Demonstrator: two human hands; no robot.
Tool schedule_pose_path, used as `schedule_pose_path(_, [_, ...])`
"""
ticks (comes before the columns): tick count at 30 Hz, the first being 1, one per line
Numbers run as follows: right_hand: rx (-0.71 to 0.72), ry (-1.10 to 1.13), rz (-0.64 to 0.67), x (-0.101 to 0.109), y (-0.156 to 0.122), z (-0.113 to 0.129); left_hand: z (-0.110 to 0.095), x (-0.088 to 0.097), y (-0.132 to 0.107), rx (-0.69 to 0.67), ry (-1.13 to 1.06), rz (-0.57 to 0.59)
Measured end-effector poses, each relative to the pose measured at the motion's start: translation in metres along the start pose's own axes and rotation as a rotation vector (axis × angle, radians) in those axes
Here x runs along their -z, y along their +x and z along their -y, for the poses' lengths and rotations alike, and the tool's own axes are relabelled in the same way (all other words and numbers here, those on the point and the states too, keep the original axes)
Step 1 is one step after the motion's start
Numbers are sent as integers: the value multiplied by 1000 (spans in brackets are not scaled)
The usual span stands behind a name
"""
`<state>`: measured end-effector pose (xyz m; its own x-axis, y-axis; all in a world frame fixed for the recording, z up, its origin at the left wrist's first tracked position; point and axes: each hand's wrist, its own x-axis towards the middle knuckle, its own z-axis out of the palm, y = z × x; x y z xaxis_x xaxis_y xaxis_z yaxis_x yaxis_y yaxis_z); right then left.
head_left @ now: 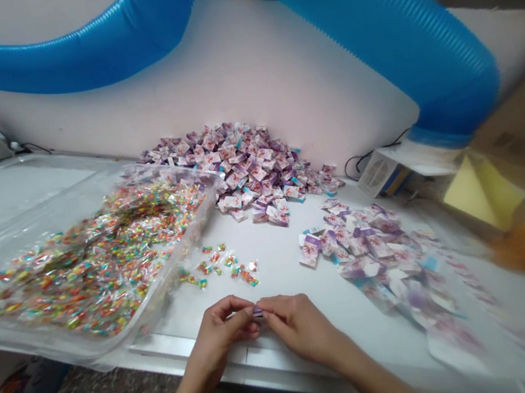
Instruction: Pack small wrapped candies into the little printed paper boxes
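Head cam: purple pkt (pixel 258 312) mostly hidden btwn L hand (pixel 219 331), R hand (pixel 300 327)

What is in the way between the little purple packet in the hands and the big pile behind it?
Nothing visible blocks it. The small purple packet, pinched by the left hand and right hand, faces bare white table up to the big pile. Colourful packets lie just left.

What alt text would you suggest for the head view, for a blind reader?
The left hand and right hand pinch a small purple wrapped packet above a white table. A clear plastic tray of multicoloured wrapped pieces lies left; a heap of purple-and-white packets sits ahead, beneath a blue corrugated hose.
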<state>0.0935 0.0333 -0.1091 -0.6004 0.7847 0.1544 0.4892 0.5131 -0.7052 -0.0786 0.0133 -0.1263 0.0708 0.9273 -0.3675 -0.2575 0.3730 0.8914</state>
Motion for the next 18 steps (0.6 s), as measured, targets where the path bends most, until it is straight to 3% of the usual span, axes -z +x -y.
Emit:
schedule_pose_path(4, [151, -179, 60, -1, -4, -9, 3, 3, -2, 5, 1, 15])
schedule_pose_path(9, [468, -523, -66, -15, -15, -34, 12, 9, -4, -46, -26, 24])
schedule_pose_path(13, [501, -590, -114, -22, -20, -42, 19, 10, -2, -122, 70, 84])
schedule_pose_path(18, [415, -506, -156, -26, -17, -43, 22, 8, -1, -161, 74, 53])
